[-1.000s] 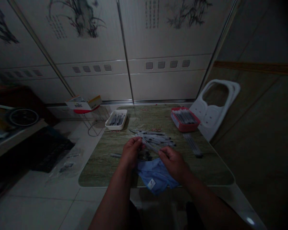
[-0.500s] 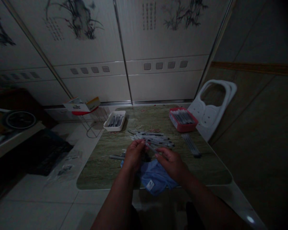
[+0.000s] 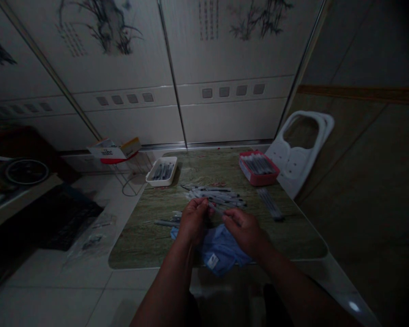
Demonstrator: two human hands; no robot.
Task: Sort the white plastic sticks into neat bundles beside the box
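Note:
Between my two hands is a slim pale pen (image 3: pixel 217 209). My left hand (image 3: pixel 195 220) pinches its far end, and my right hand (image 3: pixel 242 228) closes on its near end. Just beyond them lies a loose pile of pens (image 3: pixel 221 195), pale with dark tips. Several darker pens (image 3: pixel 168 223) rest to the left of my left hand, partly hidden by it. Beneath my hands a blue cloth (image 3: pixel 221 250) with a white label is bunched at the table's front edge. The dim light hides the fine detail of the fingertips.
On the table (image 3: pixel 139 245), a white tray (image 3: pixel 172 181) of pens stands back left and a red box (image 3: pixel 264 180) of pens back right. A bundle of pens (image 3: pixel 270 204) lies in front of the red box. A white folded chair (image 3: pixel 295 159) leans at the right wall.
My hands stay together on the pen, with only slight finger movement. The whole view has shifted a little; the pens and containers on the table look unchanged.

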